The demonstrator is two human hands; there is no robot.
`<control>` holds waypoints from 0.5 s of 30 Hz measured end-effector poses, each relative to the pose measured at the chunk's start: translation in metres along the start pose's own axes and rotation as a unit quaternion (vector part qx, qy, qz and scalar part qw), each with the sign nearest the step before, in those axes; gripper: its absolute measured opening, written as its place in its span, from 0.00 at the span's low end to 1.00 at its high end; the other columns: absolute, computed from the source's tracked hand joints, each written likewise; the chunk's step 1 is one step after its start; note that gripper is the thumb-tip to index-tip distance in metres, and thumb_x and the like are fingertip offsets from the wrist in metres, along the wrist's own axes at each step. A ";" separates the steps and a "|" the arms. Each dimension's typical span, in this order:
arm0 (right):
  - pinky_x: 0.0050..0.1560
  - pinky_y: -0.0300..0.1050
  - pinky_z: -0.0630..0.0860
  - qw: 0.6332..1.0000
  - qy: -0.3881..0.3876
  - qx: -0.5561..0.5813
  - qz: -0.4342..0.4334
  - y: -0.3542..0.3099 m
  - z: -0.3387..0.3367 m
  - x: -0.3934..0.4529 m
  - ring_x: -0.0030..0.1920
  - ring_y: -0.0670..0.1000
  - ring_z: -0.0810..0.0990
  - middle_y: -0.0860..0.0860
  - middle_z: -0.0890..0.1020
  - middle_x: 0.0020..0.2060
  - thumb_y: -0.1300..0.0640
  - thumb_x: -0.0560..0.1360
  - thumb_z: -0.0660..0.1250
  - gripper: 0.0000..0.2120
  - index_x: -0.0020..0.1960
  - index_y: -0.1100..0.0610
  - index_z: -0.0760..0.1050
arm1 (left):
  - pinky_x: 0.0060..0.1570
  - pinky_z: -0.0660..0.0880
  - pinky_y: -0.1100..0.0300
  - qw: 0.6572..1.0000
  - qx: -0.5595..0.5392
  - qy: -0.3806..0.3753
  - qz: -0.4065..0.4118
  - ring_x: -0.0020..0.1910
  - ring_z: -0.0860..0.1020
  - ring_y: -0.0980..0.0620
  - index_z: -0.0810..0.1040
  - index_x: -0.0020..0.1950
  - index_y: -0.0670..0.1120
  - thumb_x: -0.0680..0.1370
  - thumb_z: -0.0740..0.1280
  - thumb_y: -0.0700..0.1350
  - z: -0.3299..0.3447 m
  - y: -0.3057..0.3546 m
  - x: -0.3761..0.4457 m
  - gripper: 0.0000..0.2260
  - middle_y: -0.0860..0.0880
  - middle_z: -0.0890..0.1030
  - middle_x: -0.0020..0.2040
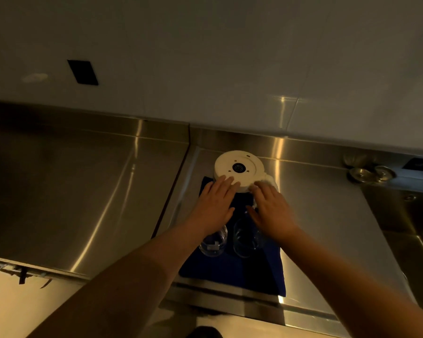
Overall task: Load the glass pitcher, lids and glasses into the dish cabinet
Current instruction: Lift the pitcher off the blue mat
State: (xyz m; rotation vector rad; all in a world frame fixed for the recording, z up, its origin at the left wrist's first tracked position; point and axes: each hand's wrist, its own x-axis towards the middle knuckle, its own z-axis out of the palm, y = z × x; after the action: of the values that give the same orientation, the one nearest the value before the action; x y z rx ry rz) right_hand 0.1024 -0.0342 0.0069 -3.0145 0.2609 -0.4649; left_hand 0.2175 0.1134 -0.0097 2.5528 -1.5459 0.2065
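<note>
Two glasses (226,240) and the pitcher (238,170) are all I can find of the load, and all of it sits on the blue mat (232,272) on the steel counter (83,191); nothing looks stowed yet, so I judge the task barely begun. The pitcher stands upside down at the mat's far end, its white base with a dark centre facing up; its glass body is mostly hidden. My left hand (214,206) lies flat with fingers spread, tips touching the base's near rim; my right hand (271,208) curls over the handle side, though I cannot tell whether it has closed on anything. The glasses lie just beneath my wrists, side by side. I see no separate lids, and no cabinet; beyond the counter there is only tiled wall (205,57).
</note>
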 end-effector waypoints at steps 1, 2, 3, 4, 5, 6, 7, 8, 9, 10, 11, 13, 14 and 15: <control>0.68 0.53 0.64 1.000 -0.015 -0.006 0.006 0.002 0.001 0.006 0.68 0.60 0.66 0.60 0.68 0.68 0.53 0.73 0.68 0.28 0.70 0.62 0.66 | 0.73 0.50 0.48 1.000 0.007 -0.005 0.004 0.76 0.49 0.45 0.50 0.77 0.46 0.79 0.61 0.51 -0.002 -0.001 0.006 0.31 0.45 0.52 0.78; 0.71 0.52 0.59 0.999 -0.029 -0.012 0.008 0.005 0.003 0.012 0.72 0.59 0.61 0.60 0.63 0.72 0.52 0.75 0.67 0.31 0.73 0.61 0.61 | 0.73 0.48 0.48 1.000 0.010 -0.011 0.008 0.76 0.47 0.46 0.49 0.78 0.46 0.79 0.61 0.51 -0.002 -0.001 0.012 0.32 0.45 0.50 0.78; 0.74 0.51 0.53 0.999 -0.040 -0.016 0.005 0.007 0.005 0.017 0.74 0.58 0.55 0.59 0.58 0.74 0.52 0.75 0.65 0.32 0.75 0.59 0.56 | 0.73 0.46 0.48 1.000 0.014 -0.018 0.012 0.76 0.45 0.46 0.48 0.78 0.46 0.78 0.62 0.51 -0.002 -0.003 0.018 0.33 0.45 0.49 0.78; 0.75 0.49 0.46 0.999 -0.048 -0.022 -0.003 0.009 0.008 0.021 0.75 0.56 0.50 0.57 0.54 0.75 0.53 0.76 0.64 0.34 0.76 0.59 0.52 | 0.73 0.43 0.48 0.999 0.022 -0.026 0.017 0.76 0.43 0.46 0.46 0.78 0.46 0.79 0.61 0.50 -0.001 -0.004 0.023 0.33 0.45 0.47 0.78; 0.74 0.47 0.40 0.998 -0.054 -0.030 -0.013 0.011 0.011 0.025 0.75 0.54 0.46 0.56 0.50 0.76 0.53 0.77 0.63 0.34 0.76 0.58 0.49 | 0.72 0.40 0.49 0.999 0.034 -0.032 0.023 0.76 0.41 0.46 0.44 0.78 0.46 0.79 0.60 0.50 0.001 -0.005 0.028 0.34 0.45 0.45 0.78; 0.72 0.46 0.36 0.997 -0.060 -0.039 -0.021 0.012 0.013 0.028 0.75 0.53 0.43 0.55 0.47 0.76 0.54 0.77 0.62 0.34 0.76 0.58 0.48 | 0.71 0.37 0.49 0.998 0.043 -0.036 0.028 0.76 0.39 0.46 0.42 0.78 0.46 0.80 0.60 0.51 0.002 -0.007 0.032 0.34 0.45 0.43 0.78; 0.70 0.45 0.33 0.996 -0.067 -0.045 -0.024 0.014 0.015 0.031 0.75 0.53 0.41 0.55 0.45 0.75 0.54 0.78 0.62 0.34 0.76 0.58 0.46 | 0.70 0.34 0.50 0.998 0.046 -0.039 0.032 0.76 0.38 0.45 0.41 0.77 0.46 0.80 0.59 0.51 0.003 -0.009 0.037 0.34 0.45 0.43 0.78; 0.70 0.45 0.33 0.996 -0.075 -0.049 -0.022 0.015 0.017 0.034 0.75 0.54 0.41 0.54 0.44 0.74 0.53 0.78 0.61 0.34 0.76 0.57 0.46 | 0.70 0.33 0.50 0.997 0.046 -0.043 0.035 0.76 0.38 0.45 0.42 0.77 0.45 0.80 0.59 0.52 0.003 -0.011 0.041 0.34 0.45 0.43 0.78; 0.71 0.47 0.34 0.995 -0.081 -0.050 -0.020 0.017 0.020 0.036 0.75 0.54 0.42 0.55 0.44 0.75 0.53 0.78 0.62 0.34 0.76 0.57 0.46 | 0.69 0.32 0.50 0.997 0.047 -0.048 0.039 0.76 0.38 0.45 0.42 0.77 0.45 0.80 0.59 0.53 0.004 -0.014 0.045 0.34 0.44 0.42 0.78; 0.71 0.49 0.35 0.994 -0.087 -0.054 -0.022 0.019 0.022 0.039 0.75 0.55 0.42 0.55 0.46 0.75 0.54 0.77 0.62 0.34 0.76 0.57 0.46 | 0.69 0.32 0.51 0.996 0.050 -0.055 0.047 0.76 0.38 0.45 0.42 0.77 0.44 0.80 0.58 0.54 0.004 -0.017 0.049 0.34 0.44 0.42 0.78; 0.71 0.50 0.36 0.993 -0.095 -0.062 -0.026 0.021 0.024 0.041 0.74 0.56 0.42 0.56 0.48 0.75 0.54 0.77 0.63 0.35 0.76 0.57 0.46 | 0.70 0.32 0.51 0.995 0.054 -0.061 0.056 0.76 0.37 0.45 0.42 0.77 0.44 0.80 0.57 0.54 0.004 -0.020 0.052 0.34 0.44 0.42 0.78; 0.71 0.54 0.41 0.991 -0.101 -0.078 -0.031 0.022 0.025 0.043 0.74 0.57 0.46 0.58 0.53 0.75 0.55 0.74 0.67 0.38 0.75 0.57 0.49 | 0.71 0.33 0.52 0.993 0.056 -0.071 0.072 0.76 0.38 0.45 0.43 0.77 0.42 0.80 0.57 0.55 0.005 -0.026 0.058 0.34 0.43 0.42 0.78; 0.71 0.57 0.46 0.991 -0.098 -0.078 -0.035 0.022 0.026 0.044 0.74 0.58 0.51 0.59 0.58 0.74 0.56 0.71 0.71 0.39 0.75 0.59 0.54 | 0.71 0.34 0.52 0.993 0.053 -0.074 0.079 0.76 0.38 0.45 0.43 0.77 0.42 0.80 0.57 0.55 0.005 -0.028 0.060 0.34 0.43 0.43 0.78; 0.69 0.60 0.50 0.992 -0.093 -0.077 -0.041 0.024 0.027 0.044 0.73 0.59 0.56 0.60 0.61 0.72 0.57 0.67 0.74 0.40 0.74 0.60 0.58 | 0.72 0.35 0.52 0.992 0.049 -0.078 0.086 0.76 0.39 0.46 0.44 0.77 0.42 0.81 0.57 0.55 0.006 -0.031 0.062 0.34 0.43 0.43 0.78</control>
State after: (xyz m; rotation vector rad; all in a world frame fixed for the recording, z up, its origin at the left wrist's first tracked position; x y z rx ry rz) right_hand 0.1487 -0.0639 -0.0081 -3.2013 0.1669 -0.1733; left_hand 0.2735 0.0723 -0.0051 2.5626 -1.8594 0.1064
